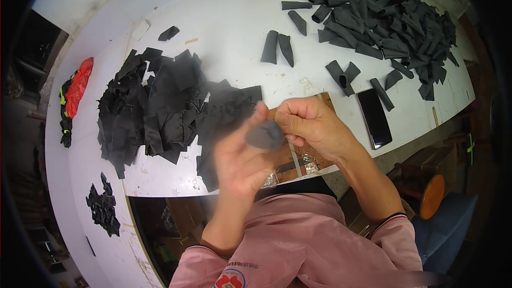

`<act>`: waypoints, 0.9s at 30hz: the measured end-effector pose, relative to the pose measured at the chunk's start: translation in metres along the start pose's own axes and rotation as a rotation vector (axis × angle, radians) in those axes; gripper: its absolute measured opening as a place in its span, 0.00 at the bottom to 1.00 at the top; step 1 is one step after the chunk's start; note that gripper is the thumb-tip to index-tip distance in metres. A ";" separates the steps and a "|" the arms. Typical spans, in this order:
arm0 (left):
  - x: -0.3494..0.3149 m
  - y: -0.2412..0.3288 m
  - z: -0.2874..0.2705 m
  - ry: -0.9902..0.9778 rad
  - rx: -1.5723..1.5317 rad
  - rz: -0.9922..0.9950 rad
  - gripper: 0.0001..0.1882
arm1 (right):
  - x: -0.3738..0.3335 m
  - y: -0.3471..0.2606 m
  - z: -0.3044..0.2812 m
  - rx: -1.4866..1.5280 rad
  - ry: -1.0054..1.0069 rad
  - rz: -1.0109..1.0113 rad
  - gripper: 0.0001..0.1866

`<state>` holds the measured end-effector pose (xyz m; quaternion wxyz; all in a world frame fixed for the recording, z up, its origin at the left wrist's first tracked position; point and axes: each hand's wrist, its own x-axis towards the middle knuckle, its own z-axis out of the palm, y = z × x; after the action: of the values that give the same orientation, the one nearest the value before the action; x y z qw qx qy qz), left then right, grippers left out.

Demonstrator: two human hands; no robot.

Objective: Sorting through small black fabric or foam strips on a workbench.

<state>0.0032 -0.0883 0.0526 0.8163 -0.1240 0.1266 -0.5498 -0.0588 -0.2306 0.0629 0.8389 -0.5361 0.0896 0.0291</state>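
Observation:
Between my hands, above the table's near edge, is a small dark grey fabric piece [265, 135], rounded at its near end. My right hand [316, 127] pinches it between thumb and fingers from the right. Around its left side, my left hand [239, 156] is closed on it, partly smeared by motion. Just beyond and left of my hands lies a heap of flat black fabric pieces [173, 104]. Brown cardboard with clear tape [306, 161] lies under my hands at the edge.
A large pile of dark fabric tubes [381, 21] covers the far right, with several loose tubes [270, 47] nearby. A black phone [375, 119] lies right of my hands. Black scraps [102, 205] and a red plastic bag [80, 86] sit left. A round wooden stool [432, 196] stands below right.

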 end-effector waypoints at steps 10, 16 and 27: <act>-0.005 -0.008 -0.012 0.141 0.359 0.211 0.20 | 0.003 0.021 -0.021 0.070 -0.054 0.034 0.12; -0.015 -0.034 -0.001 0.169 1.483 0.579 0.20 | 0.010 0.007 -0.017 -0.117 -0.190 0.020 0.11; -0.013 -0.007 -0.009 0.053 0.351 0.167 0.15 | 0.010 0.004 -0.009 -0.082 -0.135 -0.002 0.11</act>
<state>-0.0104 -0.0793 0.0476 0.8646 0.0456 0.0602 -0.4968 -0.0510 -0.2375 0.0537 0.8204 -0.5668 0.0312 0.0678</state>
